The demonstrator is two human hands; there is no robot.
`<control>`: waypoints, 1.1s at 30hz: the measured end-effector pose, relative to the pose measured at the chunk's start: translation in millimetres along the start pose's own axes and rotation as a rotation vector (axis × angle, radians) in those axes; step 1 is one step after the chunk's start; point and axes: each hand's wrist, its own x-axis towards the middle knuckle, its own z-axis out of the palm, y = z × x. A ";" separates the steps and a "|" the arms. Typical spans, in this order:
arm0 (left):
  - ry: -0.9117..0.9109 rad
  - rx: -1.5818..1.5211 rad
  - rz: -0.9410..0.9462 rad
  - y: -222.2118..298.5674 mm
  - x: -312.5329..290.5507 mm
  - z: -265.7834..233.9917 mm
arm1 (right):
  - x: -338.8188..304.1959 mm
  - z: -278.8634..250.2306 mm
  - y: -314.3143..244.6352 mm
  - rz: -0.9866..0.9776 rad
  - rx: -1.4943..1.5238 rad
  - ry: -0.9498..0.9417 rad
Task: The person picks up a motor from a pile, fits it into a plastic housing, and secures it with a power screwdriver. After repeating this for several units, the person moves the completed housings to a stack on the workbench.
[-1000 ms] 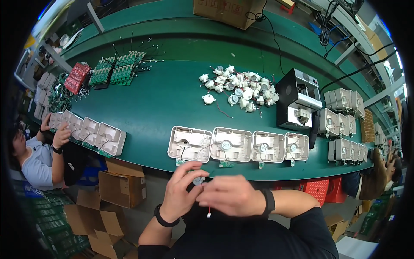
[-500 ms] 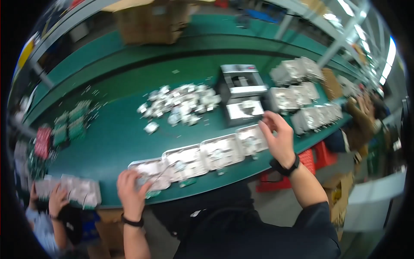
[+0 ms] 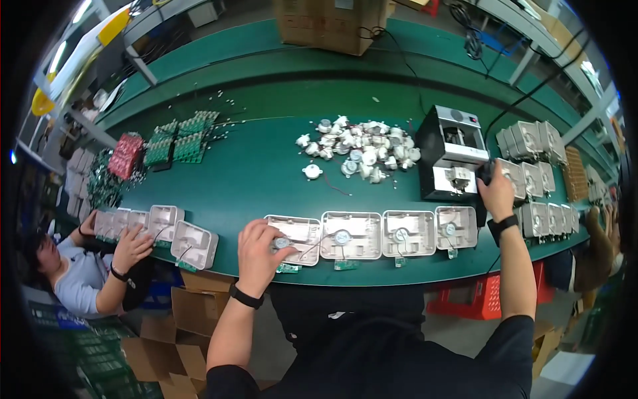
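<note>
Four pale plastic housings stand in a row along the near table edge, each with a round wired part inside and a green circuit board at its front. My left hand (image 3: 261, 251) is over the leftmost housing (image 3: 302, 229), its thumb and fingers closed around the round disc-like part (image 3: 281, 244) there. My right hand (image 3: 498, 189) is beside the black-and-silver machine (image 3: 454, 153), fingers wrapped around a black object (image 3: 487, 171) whose kind is partly hidden. The second housing (image 3: 351, 249), third housing (image 3: 409, 246) and fourth housing (image 3: 456, 238) lie between my hands.
A pile of round white wired parts (image 3: 365, 146) lies beyond the row. Stacked housings (image 3: 528, 143) stand right of the machine. Green circuit boards (image 3: 183, 139) and a red bundle (image 3: 126, 156) are at far left. A co-worker's hand (image 3: 133, 246) is near other housings.
The view has swung left and sharpened. My right hand has left the rightmost housing's edge and closed on the black object by the machine. My left hand stays at the leftmost housing.
</note>
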 end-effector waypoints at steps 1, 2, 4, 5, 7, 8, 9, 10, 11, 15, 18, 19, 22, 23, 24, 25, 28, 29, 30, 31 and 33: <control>0.001 -0.007 0.001 0.9 -0.8 -1.2 | 2.6 5.1 6.6 -0.030 0.073 0.066; 0.000 -0.021 0.010 1.5 -0.2 -1.1 | 2.2 7.0 10.3 -0.051 0.140 0.133; 0.007 -0.002 -0.033 -1.2 -4.2 -3.2 | -7.2 -32.4 -19.4 0.023 0.353 0.086; 0.003 -0.006 -0.047 -2.3 -5.2 -3.8 | -15.7 -53.2 -26.9 0.129 0.544 0.045; -0.003 -0.015 -0.058 -1.9 -3.4 -3.9 | -24.3 -60.1 2.0 0.142 0.899 0.158; -0.021 -0.022 -0.068 -0.9 -0.6 -5.7 | -31.0 -75.2 3.0 0.144 0.896 0.158; -0.041 -0.030 -0.081 0.7 1.0 -8.0 | -38.0 -97.7 0.0 0.083 1.016 0.314; -0.064 -0.045 -0.086 3.0 3.2 -8.0 | -45.1 -116.0 -2.8 0.024 1.125 0.478; -0.071 -0.057 -0.078 2.4 4.0 -8.2 | -48.4 -126.3 -7.9 0.031 1.111 0.483; -0.124 0.069 0.065 0.8 11.3 -7.7 | -52.9 -161.5 -21.3 0.081 1.603 0.437; -0.158 0.095 0.002 1.2 3.1 -13.0 | -31.7 -136.6 -50.0 0.065 1.791 0.297; -0.134 0.119 -0.002 4.0 -0.1 -17.0 | -25.0 -125.2 -61.1 -0.011 1.778 0.310; -0.132 0.072 -0.010 9.8 1.2 -14.1 | -14.5 -123.7 -88.5 -0.096 1.767 0.406; -0.133 0.065 -0.029 10.2 2.5 -13.1 | -9.7 -125.3 -90.8 -0.099 1.758 0.427; -0.128 0.060 -0.014 12.0 4.3 -10.9 | -3.1 -125.5 -92.1 -0.106 1.734 0.419; -0.071 0.027 -0.049 15.4 2.2 -10.1 | 2.9 -122.7 -94.3 -0.113 1.718 0.400; 0.044 -0.035 -0.124 18.5 -4.6 -7.0 | 15.6 -106.3 -101.0 -0.101 1.655 0.350; 0.042 -0.038 -0.169 16.6 -7.4 -4.7 | 18.6 -101.9 -104.0 -0.081 1.602 0.318; 0.038 -0.043 -0.213 14.8 -9.6 -2.5 | 19.9 -98.9 -104.6 -0.060 1.547 0.286; 0.032 -0.048 -0.257 13.2 -11.4 -0.7 | 19.4 -97.2 -102.6 -0.057 1.547 0.285; 0.008 -0.076 -0.286 10.4 -14.3 1.0 | 14.7 -102.5 -102.6 -0.032 1.533 0.185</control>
